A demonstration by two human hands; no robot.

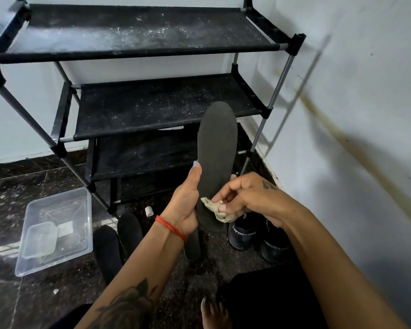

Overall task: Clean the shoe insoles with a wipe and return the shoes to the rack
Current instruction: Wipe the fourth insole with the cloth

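My left hand (185, 200) grips a dark grey insole (217, 143) by its left edge and holds it upright, toe end up, in front of the rack. My right hand (244, 198) pinches a crumpled, soiled wipe (215, 208) against the lower heel part of that insole. Two dark shoes with white "SPORT" lettering (242, 233) stand on the floor under my right wrist, partly hidden. Two more black insoles (128, 231) lie on the floor left of my left forearm, and another (192, 245) lies behind my left wrist. The black fabric shoe rack (152, 105) stands behind, its shelves dusty and bare.
A clear plastic tub (55, 231) with a smaller container inside sits on the dark stone floor at the left. A small white cap (149, 211) lies near the rack's foot. A stained white wall (342, 138) closes the right side. My bare toes (214, 312) show at the bottom.
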